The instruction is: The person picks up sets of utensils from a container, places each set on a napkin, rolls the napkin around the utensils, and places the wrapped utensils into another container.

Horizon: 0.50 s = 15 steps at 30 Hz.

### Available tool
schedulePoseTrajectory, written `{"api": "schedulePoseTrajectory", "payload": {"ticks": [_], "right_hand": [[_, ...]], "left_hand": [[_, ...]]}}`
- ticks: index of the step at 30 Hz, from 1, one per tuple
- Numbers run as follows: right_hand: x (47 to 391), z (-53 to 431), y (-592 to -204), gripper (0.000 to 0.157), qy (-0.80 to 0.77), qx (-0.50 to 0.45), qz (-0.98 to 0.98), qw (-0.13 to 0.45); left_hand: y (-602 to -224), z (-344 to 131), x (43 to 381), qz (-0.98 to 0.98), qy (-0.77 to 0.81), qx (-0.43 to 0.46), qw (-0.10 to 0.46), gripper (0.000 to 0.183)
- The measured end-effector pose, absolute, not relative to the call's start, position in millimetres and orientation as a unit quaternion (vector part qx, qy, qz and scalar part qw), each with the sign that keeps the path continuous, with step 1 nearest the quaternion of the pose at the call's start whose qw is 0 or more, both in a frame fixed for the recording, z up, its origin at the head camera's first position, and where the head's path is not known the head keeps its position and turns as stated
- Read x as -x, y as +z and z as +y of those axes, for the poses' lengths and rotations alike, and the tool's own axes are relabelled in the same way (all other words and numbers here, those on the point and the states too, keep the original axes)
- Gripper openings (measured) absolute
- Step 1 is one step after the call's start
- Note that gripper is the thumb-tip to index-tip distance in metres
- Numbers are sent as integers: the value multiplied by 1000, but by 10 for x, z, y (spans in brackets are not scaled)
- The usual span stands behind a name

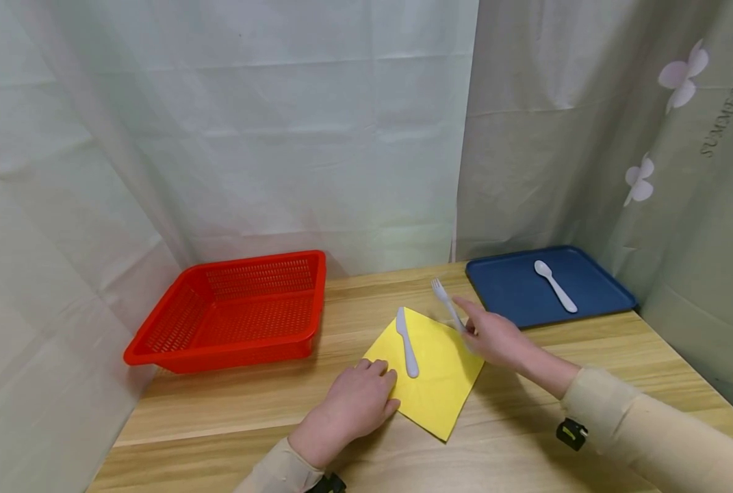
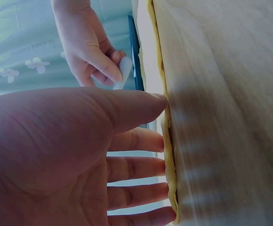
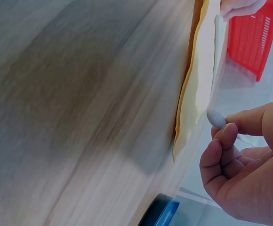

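A folded yellow napkin [image 1: 441,383] lies on the wooden table, with a white plastic knife [image 1: 406,344] on top of it. My left hand [image 1: 361,398] rests on the napkin's left edge; in the left wrist view its extended fingertips [image 2: 158,194] touch that edge. Between thumb and fingers, my right hand [image 1: 495,337] pinches the handle of a white plastic fork [image 1: 445,297] above the napkin's right side. The tines point away toward the back. In the right wrist view only the handle's rounded end [image 3: 215,119] shows clearly.
A red plastic basket [image 1: 230,355] stands at the back left. At the back right is a blue tray [image 1: 502,294] with a white spoon [image 1: 554,286] on it. Pale curtains [image 1: 280,150] enclose the table behind and at both sides.
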State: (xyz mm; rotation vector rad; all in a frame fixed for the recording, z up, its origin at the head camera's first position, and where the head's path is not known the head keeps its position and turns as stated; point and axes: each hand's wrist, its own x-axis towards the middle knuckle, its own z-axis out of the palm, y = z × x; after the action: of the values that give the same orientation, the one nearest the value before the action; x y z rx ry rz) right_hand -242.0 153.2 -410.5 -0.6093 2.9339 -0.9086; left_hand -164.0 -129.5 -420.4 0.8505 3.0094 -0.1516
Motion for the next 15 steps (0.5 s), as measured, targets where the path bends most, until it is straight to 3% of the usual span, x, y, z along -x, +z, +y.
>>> {"api": "schedulePoseTrajectory", "payload": {"ticks": [8, 15], "right_hand": [[2421, 1425, -4133, 49, -274, 181, 944, 25], [2419, 1331, -4169, 12, -243, 210, 947, 10]], "left_hand": [[-4230, -1299, 1647, 961, -47, -271, 6, 40], [-4218, -1304, 1647, 961, -48, -272, 4, 41]]}}
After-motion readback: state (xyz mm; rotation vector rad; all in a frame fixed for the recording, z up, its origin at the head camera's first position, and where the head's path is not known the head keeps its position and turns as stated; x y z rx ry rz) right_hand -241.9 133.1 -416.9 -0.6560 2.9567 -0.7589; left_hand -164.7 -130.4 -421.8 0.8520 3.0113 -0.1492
